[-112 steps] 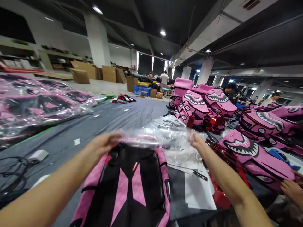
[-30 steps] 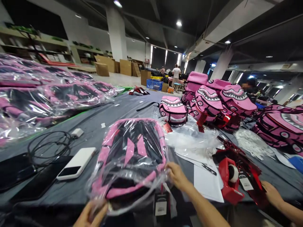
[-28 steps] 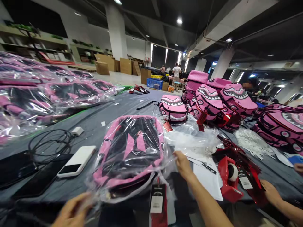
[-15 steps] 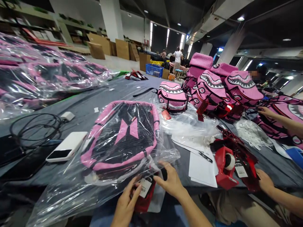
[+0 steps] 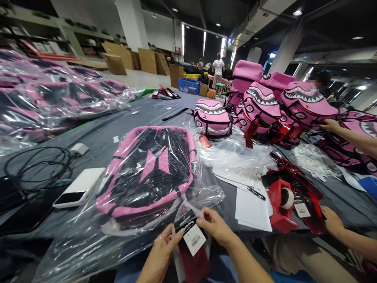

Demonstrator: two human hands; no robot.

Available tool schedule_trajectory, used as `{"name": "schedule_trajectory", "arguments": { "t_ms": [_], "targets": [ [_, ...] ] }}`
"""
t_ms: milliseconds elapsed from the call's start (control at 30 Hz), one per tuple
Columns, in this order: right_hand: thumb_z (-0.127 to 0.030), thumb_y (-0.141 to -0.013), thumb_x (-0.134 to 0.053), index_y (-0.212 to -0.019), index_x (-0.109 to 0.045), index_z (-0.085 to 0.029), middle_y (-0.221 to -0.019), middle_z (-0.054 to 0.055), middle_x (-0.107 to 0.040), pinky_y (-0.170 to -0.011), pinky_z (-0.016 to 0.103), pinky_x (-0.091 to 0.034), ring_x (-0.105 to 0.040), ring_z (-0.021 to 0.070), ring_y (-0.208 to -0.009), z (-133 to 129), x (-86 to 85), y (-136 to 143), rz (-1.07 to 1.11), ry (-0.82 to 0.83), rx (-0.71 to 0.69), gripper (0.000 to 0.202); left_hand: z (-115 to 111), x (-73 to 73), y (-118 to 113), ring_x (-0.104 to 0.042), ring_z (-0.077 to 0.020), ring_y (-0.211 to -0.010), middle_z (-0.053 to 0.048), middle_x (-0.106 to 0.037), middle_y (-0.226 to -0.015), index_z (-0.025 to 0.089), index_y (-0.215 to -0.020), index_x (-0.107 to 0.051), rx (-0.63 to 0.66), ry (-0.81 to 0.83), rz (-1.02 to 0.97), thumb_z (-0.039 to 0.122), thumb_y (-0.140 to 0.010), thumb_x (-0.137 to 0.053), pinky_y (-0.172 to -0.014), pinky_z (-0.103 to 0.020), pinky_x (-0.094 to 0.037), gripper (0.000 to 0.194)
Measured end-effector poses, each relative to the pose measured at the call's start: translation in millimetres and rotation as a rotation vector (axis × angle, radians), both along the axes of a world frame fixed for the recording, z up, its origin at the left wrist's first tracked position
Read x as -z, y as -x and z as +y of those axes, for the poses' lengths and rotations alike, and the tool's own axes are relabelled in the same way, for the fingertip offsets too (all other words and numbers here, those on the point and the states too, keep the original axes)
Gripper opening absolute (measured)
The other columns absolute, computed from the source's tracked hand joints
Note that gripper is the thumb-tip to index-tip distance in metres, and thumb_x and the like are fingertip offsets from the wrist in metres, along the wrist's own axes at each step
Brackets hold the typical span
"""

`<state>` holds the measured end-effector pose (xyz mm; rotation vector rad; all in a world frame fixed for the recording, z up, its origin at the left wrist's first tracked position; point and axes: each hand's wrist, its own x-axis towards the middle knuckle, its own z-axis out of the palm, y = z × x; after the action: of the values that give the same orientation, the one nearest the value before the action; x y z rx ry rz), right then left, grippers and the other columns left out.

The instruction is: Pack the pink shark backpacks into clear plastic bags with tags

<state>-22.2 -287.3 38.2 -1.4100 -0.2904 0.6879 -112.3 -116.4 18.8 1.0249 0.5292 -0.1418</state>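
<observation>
Plainly, in the head view, the black hang tag is between the 2 hands, its long axis running roughly far to near. The left hand pinches its left edge and the right hand its far right corner, each grip nearly closed on it; neither is nearer. Just beyond, a clear bag on the tabletop holds 1 pink-and-black backpack. Far off, a blue crate's contents are unclear.

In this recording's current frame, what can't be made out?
Head view throughout:
White rectangular barcode label on the black-and-red hang tag: finest print too small.
Nearest pink-and-black backpack: underside, hidden by its own body.
Plastic-wrapped pink backpack pile: leftmost part, cut off by left edge.
</observation>
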Motion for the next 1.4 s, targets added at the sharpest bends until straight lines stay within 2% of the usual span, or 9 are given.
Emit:
{"name": "schedule_trajectory", "arguments": {
  "t_ms": [300,467,567,733,867,1000,1133,1267,1400],
  "targets": [
    [-0.032,-0.080,-0.071,-0.082,-0.049,-0.023,-0.063,-0.007,-0.052,-0.055,0.022,-0.027,-0.047,0.0120,-0.056,-23,19.1,43,-0.420,0.584,0.141,0.024,-10,36.6,5,-0.062,-0.0227,-0.045,0.001,-0.064,-0.053,0.022,-0.090,-0.065,0.360,-0.553,-0.055,0.079,-0.070,-0.068,-0.042,-0.029,-0.045,0.061],
    [-0.028,-0.091,-0.061,-0.095,-0.057,-0.024,-0.068,-0.002,-0.063,-0.055,0.026,-0.027,-0.060,0.0169,-0.057,-45,6.7,39,-0.728,0.799,0.275,0.007,11,1.1,-13,-0.074,-0.0208,-0.080,-0.004,-0.077,-0.090,0.023,-0.101,-0.068,0.184,-1.568,-0.834,0.032,-0.098,-0.055,-0.074,-0.028,-0.054,0.016],
    [-0.019,-0.094,-0.052,-0.102,-0.058,-0.024,-0.080,0.003,-0.070,-0.057,0.027,-0.033,-0.067,0.0199,-0.065,-48,9.4,41,-1.015,0.852,0.265,0.011,1,-27.5,-52,-0.065,-0.0255,-0.119,-0.011,-0.070,-0.129,0.017,-0.132,-0.059,0.410,-1.860,-1.347,0.010,-0.097,-0.049,-0.101,-0.037,-0.048,0.038],
    [-0.015,-0.097,-0.040,-0.093,-0.059,-0.021,-0.069,0.003,-0.065,-0.050,0.029,-0.034,-0.061,0.0172,-0.054,-48,33.4,66,-1.356,0.898,0.330,0.020,-28,-35.5,-98,-0.063,-0.0202,-0.073,-0.002,-0.067,-0.070,0.019,-0.075,-0.062,0.888,-1.831,-1.572,0.017,-0.090,-0.068,-0.070,-0.034,-0.046,0.016],
    [-0.023,-0.104,-0.039,-0.078,-0.056,-0.023,-0.056,-0.001,-0.057,-0.046,0.030,-0.030,-0.050,0.0138,-0.044,-68,35.4,92,-1.578,0.821,0.217,0.031,-23,-10.4,-87,-0.056,-0.0190,-0.058,0.000,-0.062,-0.060,0.017,-0.091,-0.065,0.923,-1.830,-1.595,0.016,-0.088,-0.070,-0.057,-0.033,-0.037,0.006],
    [-0.031,-0.103,-0.048,-0.088,-0.062,-0.022,-0.064,0.000,-0.062,-0.054,0.028,-0.043,-0.056,0.0145,-0.054,-76,1.5,71,-1.674,0.615,0.159,0.023,-10,9.7,-72,-0.059,-0.0168,-0.065,-0.001,-0.067,-0.068,0.016,-0.103,-0.064,0.842,-1.808,-1.602,0.017,-0.094,-0.064,-0.070,-0.030,-0.046,0.010],
    [-0.026,-0.089,-0.071,-0.129,-0.062,-0.025,-0.123,0.013,-0.070,-0.097,0.043,-0.051,-0.065,0.0270,-0.113,-41,-30.0,-5,-1.684,0.736,0.259,0.042,1,7.2,-63,-0.068,-0.0181,-0.098,-0.004,-0.076,-0.094,0.018,-0.104,-0.066,0.473,-1.695,-1.692,0.013,-0.099,-0.051,-0.099,-0.032,-0.050,0.016],
    [-0.026,-0.092,-0.069,-0.105,-0.072,-0.022,-0.084,0.003,-0.075,-0.072,0.027,-0.052,-0.069,0.0179,-0.076,-1,-44.8,-73,-1.543,0.687,0.199,0.014,25,-7.0,-55,-0.067,-0.0136,-0.116,-0.007,-0.076,-0.118,0.017,-0.134,-0.058,0.329,-1.569,-1.618,0.011,-0.103,-0.038,-0.109,-0.024,-0.048,0.038],
    [-0.028,-0.108,-0.039,-0.093,-0.070,-0.019,-0.079,0.003,-0.073,-0.064,0.021,-0.046,-0.068,0.0135,-0.069,9,-81.4,-104,-1.336,0.503,0.495,0.035,44,-30.9,-78,-0.071,-0.0158,-0.113,-0.005,-0.074,-0.127,0.027,-0.147,-0.050,0.291,-1.436,-1.084,0.023,-0.103,-0.042,-0.099,-0.022,-0.053,0.045]
  ]
}}
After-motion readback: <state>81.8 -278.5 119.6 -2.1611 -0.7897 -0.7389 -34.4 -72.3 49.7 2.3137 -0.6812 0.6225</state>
